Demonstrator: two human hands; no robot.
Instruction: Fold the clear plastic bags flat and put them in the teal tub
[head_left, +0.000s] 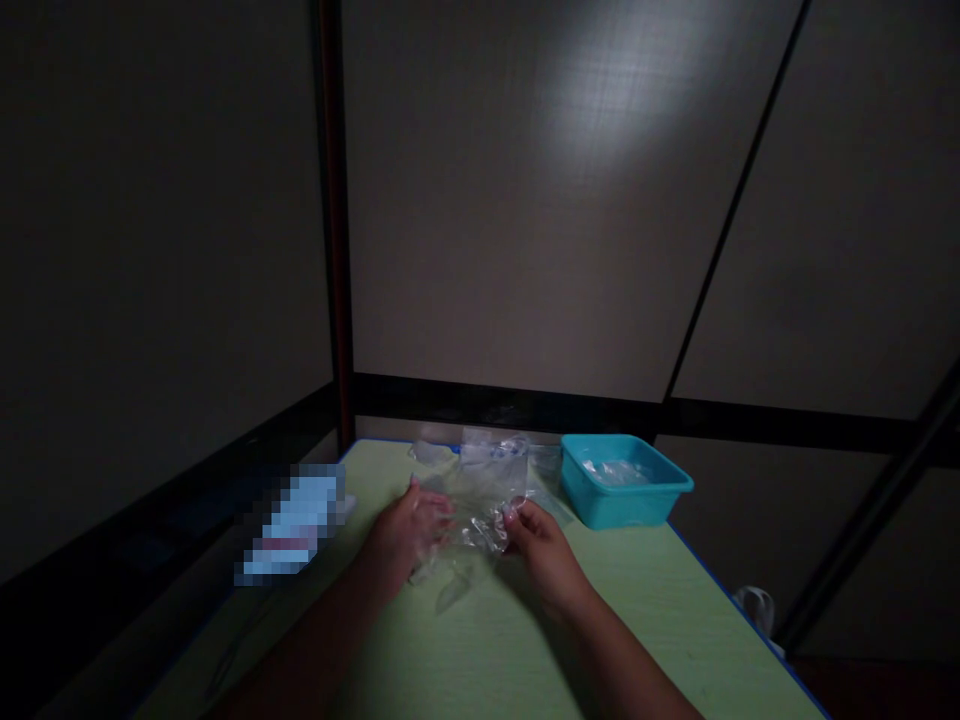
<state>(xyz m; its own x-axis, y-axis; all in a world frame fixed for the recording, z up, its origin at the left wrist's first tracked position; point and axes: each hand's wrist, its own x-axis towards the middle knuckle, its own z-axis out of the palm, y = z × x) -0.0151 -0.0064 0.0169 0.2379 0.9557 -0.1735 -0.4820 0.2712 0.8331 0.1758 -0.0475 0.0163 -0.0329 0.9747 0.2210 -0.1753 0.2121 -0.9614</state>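
Note:
A clear, crinkled plastic bag (484, 528) is held a little above the green table. My right hand (541, 548) pinches its right side between thumb and fingers. At the bag's left side is my left hand (415, 528), its fingers stretched out and slightly blurred. Thin clear film lies over or against those fingers; whether they are inside the bag I cannot tell. Beyond my hands, more clear plastic bags (495, 465) lie loosely at the table's far edge.
A turquoise plastic basket (626, 508) with clear plastic inside stands at the table's far right corner. On the left edge of the green table (465, 660) is a pixelated light-blue item (296, 530). Dark-framed panels (502, 220) rise behind the table. Something white (756, 610) sits beyond its right edge.

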